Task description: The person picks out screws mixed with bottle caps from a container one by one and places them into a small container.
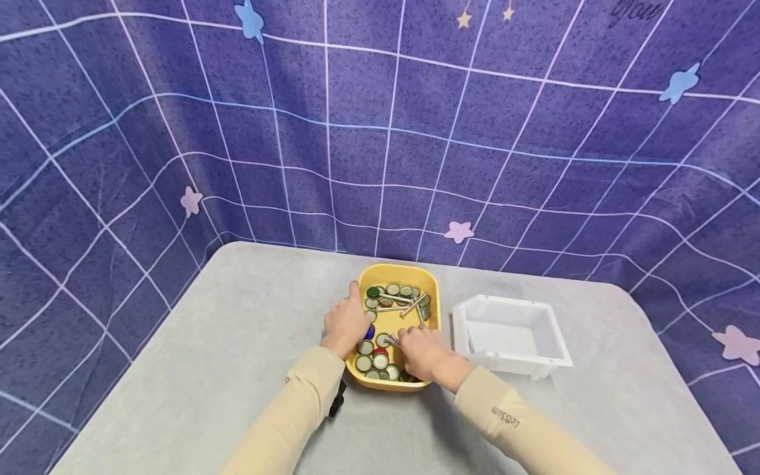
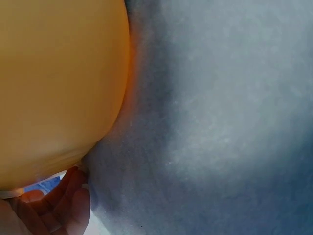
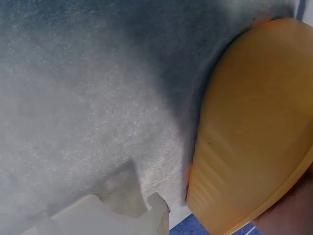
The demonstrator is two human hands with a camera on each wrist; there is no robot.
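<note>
A yellow plastic bin (image 1: 410,269) stands on the table, holding many bottle caps (image 1: 364,363) and several long metal screws (image 1: 393,309). My left hand (image 1: 347,323) grips the bin's left wall. In the left wrist view its fingers (image 2: 73,205) are against the outside of the yellow wall. Reaching over the right rim, my right hand (image 1: 424,353) pinches a silver screw (image 1: 392,340) whose end points left over the caps. Its fingertips are partly hidden behind the hand. In the right wrist view, the hand (image 3: 288,210) shows just beyond the bin's rim.
To the right of the bin stands a white plastic tray (image 1: 561,340), close beside my right forearm. Grey cloth-like material covers the tabletop (image 1: 237,369). A purple curtain (image 1: 356,145) with a grid and stars hangs behind the table.
</note>
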